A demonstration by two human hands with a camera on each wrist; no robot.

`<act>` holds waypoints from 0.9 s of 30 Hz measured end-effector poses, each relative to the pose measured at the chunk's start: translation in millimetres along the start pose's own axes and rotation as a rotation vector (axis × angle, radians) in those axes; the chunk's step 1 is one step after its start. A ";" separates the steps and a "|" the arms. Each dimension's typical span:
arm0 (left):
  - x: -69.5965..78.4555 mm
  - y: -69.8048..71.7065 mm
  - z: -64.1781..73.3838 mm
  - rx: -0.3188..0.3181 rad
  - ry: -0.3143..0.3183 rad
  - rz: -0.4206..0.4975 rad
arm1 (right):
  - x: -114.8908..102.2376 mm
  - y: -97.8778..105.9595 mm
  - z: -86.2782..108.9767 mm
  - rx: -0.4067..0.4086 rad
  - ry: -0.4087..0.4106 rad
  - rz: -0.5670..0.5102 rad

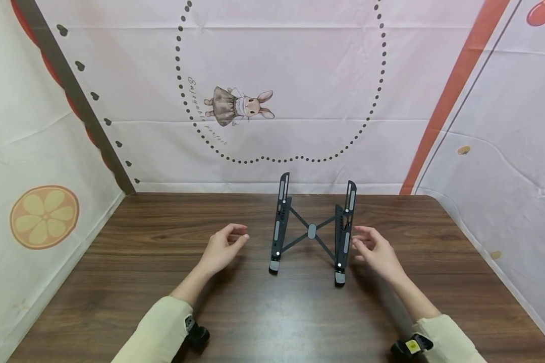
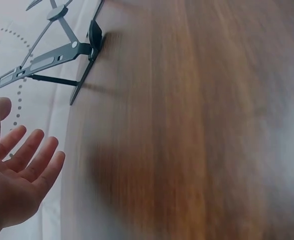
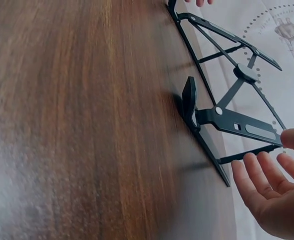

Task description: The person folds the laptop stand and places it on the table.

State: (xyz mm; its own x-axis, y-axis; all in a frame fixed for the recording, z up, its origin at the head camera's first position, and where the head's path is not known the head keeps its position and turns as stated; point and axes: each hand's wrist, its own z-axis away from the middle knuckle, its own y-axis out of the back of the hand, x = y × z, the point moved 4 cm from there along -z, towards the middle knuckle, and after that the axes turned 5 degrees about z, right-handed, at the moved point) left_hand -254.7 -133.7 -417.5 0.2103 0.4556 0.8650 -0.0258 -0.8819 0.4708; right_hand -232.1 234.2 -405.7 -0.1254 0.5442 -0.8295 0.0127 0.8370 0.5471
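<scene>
A black folding laptop stand stands unfolded on the brown table, its two side rails raised on struts and joined by an X-shaped crossbar with a grey centre pad. To its left, apart from it, hovers my left hand with fingers loosely bent and nothing in them; the left wrist view shows its palm and spread fingers. Close beside the right rail is my right hand, thumb and fingers apart. In the right wrist view its thumb overlaps the rail's upper end; whether it touches, I cannot tell.
The wood-grain table meets a white printed cloth at the back, with more cloth rising on both sides. Black wrist cameras sit at both sleeves, the left camera low over the table.
</scene>
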 end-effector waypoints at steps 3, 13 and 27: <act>-0.9 -4.9 -4.9 -0.006 0.007 0.002 | -0.4 -1.6 -0.1 -0.003 -0.017 0.004; 4.8 -23.2 -16.4 -0.004 0.042 0.006 | 4.1 -9.0 0.0 0.012 -0.083 0.010; 18.5 -50.7 -23.8 -0.041 0.049 0.064 | 3.7 -18.7 -0.5 0.031 -0.100 0.031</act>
State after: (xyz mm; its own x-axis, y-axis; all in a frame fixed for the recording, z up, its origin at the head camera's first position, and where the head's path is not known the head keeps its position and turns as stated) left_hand -272.8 -77.6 -421.2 0.1590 0.4051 0.9003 -0.0776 -0.9040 0.4204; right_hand -233.3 220.5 -418.9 -0.0247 0.5714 -0.8203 0.0455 0.8204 0.5700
